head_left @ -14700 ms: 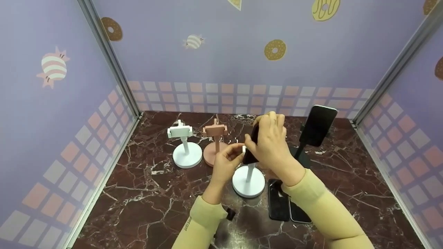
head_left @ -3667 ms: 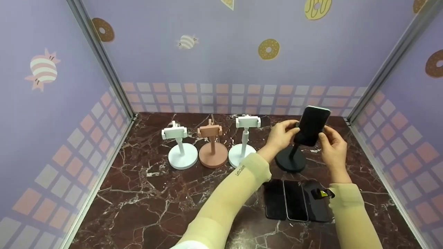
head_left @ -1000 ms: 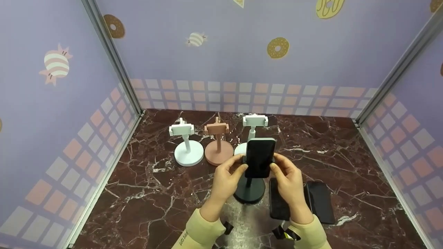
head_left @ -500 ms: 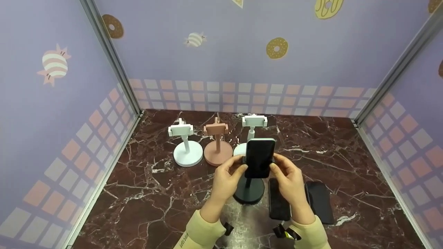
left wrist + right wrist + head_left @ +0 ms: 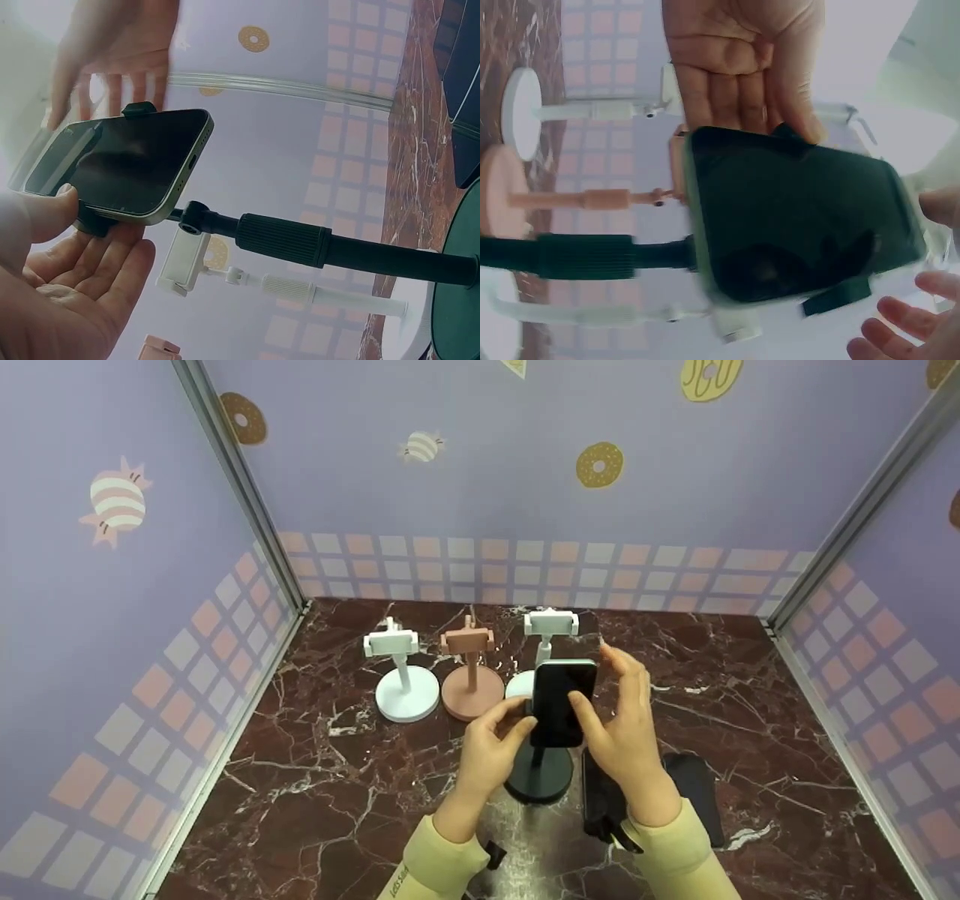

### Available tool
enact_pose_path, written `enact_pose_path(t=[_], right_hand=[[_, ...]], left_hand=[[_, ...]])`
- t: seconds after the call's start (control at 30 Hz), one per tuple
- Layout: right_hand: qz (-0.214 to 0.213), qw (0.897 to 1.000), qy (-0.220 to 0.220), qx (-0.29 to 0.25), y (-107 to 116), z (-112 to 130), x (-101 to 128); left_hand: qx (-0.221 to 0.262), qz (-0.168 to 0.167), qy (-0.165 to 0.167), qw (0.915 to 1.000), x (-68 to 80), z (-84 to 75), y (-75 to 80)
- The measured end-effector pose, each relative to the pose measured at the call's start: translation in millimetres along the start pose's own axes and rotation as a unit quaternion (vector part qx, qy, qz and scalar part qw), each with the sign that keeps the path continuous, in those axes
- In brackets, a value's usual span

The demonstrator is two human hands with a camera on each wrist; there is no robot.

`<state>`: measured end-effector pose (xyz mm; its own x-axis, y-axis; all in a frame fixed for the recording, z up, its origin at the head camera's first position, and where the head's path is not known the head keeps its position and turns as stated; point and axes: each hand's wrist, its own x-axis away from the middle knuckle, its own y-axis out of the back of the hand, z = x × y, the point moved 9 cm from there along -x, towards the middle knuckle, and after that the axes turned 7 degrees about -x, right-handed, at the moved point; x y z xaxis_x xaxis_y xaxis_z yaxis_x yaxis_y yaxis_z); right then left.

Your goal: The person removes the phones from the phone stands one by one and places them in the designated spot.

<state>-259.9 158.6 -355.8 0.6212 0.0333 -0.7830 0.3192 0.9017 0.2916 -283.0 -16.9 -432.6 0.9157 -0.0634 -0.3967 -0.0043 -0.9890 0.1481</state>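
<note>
On the black stand (image 5: 538, 771), phone (image 5: 562, 701) sat clamped; left hand (image 5: 491, 742) pinched its left edge, right hand (image 5: 619, 720) hovered beside it, fingers spread, holding nothing.

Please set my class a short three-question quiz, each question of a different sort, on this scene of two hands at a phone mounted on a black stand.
1. True or false: the phone sits upright in the clamp of the black stand.
2. Which hand touches the phone's left edge with its thumb? A) left hand B) right hand C) neither
3. Fill in: behind the black stand stands a row of three empty stands, two white and one ____.

Key
1. True.
2. A. The right hand is spread open around the phone's right side.
3. Pink: the pink stand is between the white stand at the left and the white stand behind the phone.
</note>
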Motion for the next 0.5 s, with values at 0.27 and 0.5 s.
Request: enact_pose_path(t=[0.27, 0.5], right_hand=[[0.045, 0.992, 0.078, 0.085, -18, 28, -17], [0.080, 0.981, 0.097, 0.146, -32, 40, -21]], left_hand=[[-0.030, 0.000, -0.007, 0.9995, 0.0, -1.1, 1.2], [-0.050, -0.001, -0.015, 0.9986, -0.1, -1.0, 2.1]])
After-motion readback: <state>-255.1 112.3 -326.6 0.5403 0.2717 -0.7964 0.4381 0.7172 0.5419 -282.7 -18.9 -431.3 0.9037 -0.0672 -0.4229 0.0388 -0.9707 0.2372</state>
